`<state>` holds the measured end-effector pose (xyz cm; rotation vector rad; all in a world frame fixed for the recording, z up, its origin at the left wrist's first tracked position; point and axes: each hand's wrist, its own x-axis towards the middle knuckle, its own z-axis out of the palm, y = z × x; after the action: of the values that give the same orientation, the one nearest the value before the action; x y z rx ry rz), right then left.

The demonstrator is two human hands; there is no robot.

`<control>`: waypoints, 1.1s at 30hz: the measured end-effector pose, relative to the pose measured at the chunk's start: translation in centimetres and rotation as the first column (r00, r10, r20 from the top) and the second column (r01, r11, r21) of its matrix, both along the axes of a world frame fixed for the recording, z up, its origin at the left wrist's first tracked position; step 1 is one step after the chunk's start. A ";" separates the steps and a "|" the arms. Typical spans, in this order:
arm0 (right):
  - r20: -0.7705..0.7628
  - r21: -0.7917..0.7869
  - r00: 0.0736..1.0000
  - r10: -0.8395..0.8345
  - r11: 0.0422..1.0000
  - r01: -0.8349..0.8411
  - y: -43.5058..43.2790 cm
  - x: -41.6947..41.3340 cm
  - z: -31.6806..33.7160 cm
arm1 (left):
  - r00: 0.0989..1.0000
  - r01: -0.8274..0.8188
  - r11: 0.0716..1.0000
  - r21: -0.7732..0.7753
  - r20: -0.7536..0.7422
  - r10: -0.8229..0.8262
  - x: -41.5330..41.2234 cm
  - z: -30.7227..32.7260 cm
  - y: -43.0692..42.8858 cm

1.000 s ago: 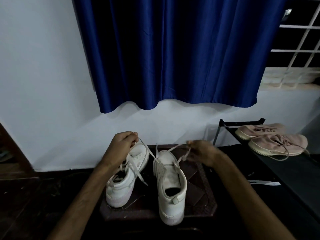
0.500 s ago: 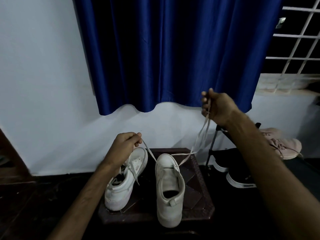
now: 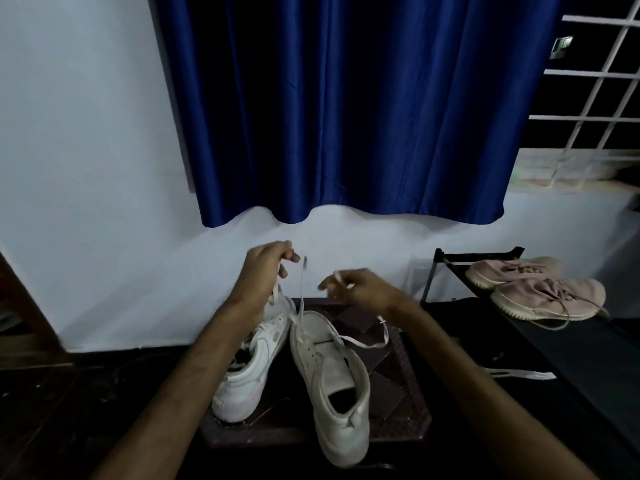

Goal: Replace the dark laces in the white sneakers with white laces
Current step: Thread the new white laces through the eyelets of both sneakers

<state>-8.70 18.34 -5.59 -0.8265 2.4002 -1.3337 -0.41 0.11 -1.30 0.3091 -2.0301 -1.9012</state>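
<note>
**Both hands on the white lace**

In the middle of the frame, your left hand (image 3: pixel 265 271) is curling its fingers around one strand of the white lace (image 3: pixel 302 285). Your right hand (image 3: pixel 356 289) is pinching the other end. The lace is running down to the white sneakers (image 3: pixel 329 382), lower centre, on a dark patterned stand (image 3: pixel 381 386).

The right hand (image 3: pixel 360 289) has dropped back down near the left hand (image 3: pixel 266 268), leaving the white lace (image 3: pixel 362 345) slack.

Bare forearms (image 3: pixel 207 358) reach toward 12 o'clock; left grip (image 3: pixel 266 271) and right grip (image 3: pixel 356 289), fingers curled, close together, each pinching flat white shoelace (image 3: pixel 302 285).
</note>
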 end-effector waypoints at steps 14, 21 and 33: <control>-0.193 0.799 0.943 0.271 0.601 -0.009 -0.3 -2.2 -5.2 | 0.990 0.142 0.864 0.484 -0.060 -0.129 -1.3 -1.5 -2.8; -0.096 0.572 0.994 0.043 0.820 0.020 1.3 -2.7 -4.9 | 0.998 0.016 0.949 -0.316 -0.051 -0.034 -0.8 -0.3 -4.2; 0.548 -0.575 0.824 -0.144 0.649 0.497 6.4 -2.5 4.7 | 0.994 -0.092 0.679 -0.729 -0.106 0.021 -0.8 6.4 -4.0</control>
<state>-11.24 24.78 -0.86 -0.1243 1.6759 -2.3593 -1.25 -3.84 5.15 0.0641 -2.4766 -0.8881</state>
